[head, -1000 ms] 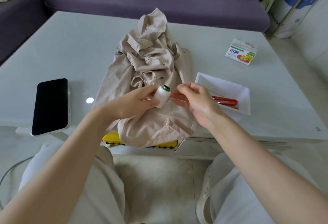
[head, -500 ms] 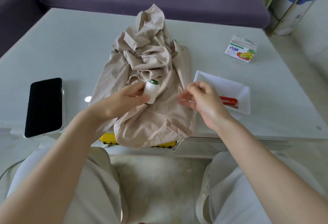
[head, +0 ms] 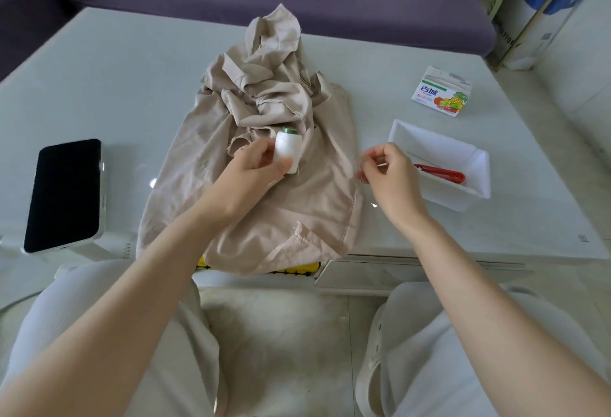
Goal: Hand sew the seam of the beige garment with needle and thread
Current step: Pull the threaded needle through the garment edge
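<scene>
Frame centre: left hand grips white thread spool; right hand pinches something fine, likely thread. Judged step: measuring off a length. Next: clean cut, steady threading; beige garment not yet stitched.

The garment lies mid-tabletop, a phone to its left, a tray holding scissors to its right, a carton farther right.

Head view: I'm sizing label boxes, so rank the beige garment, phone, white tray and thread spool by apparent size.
1. beige garment
2. phone and white tray, too alike to rank
3. thread spool
</scene>
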Demonstrator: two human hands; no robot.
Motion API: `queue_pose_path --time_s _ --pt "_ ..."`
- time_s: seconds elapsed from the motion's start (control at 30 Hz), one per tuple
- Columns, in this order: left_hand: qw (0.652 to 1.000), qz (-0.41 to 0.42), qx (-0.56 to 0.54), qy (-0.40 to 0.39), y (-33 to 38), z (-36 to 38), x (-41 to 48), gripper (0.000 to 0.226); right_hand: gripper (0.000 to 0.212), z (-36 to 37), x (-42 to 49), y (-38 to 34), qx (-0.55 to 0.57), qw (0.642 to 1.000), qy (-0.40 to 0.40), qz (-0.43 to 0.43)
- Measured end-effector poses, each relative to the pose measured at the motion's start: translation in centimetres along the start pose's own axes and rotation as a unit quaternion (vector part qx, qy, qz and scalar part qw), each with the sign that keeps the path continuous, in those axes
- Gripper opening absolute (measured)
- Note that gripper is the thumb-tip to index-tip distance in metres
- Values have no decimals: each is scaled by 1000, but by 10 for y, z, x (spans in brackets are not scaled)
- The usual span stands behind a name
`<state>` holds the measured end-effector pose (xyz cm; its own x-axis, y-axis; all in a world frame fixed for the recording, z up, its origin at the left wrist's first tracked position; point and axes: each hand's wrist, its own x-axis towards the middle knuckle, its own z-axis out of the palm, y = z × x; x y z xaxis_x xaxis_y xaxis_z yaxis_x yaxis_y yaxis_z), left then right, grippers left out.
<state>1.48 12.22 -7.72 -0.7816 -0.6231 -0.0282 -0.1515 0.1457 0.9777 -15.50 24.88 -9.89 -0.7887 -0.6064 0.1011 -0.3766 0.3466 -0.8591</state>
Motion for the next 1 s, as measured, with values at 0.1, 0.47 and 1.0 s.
queue_pose_path --time_s 0.1,0.47,1.0 --pt "999 -26 -35 -5 -1 7 -1 13 10 -3 -2 1 -4 1000 -15 2" --pt "992 -95 -78 20 -9 17 3 22 13 -10 -9 23 -86 990 -87 63" --pt "989 -112 -90 -42 -4 18 -6 23 16 -8 -28 3 -119 989 5 -87"
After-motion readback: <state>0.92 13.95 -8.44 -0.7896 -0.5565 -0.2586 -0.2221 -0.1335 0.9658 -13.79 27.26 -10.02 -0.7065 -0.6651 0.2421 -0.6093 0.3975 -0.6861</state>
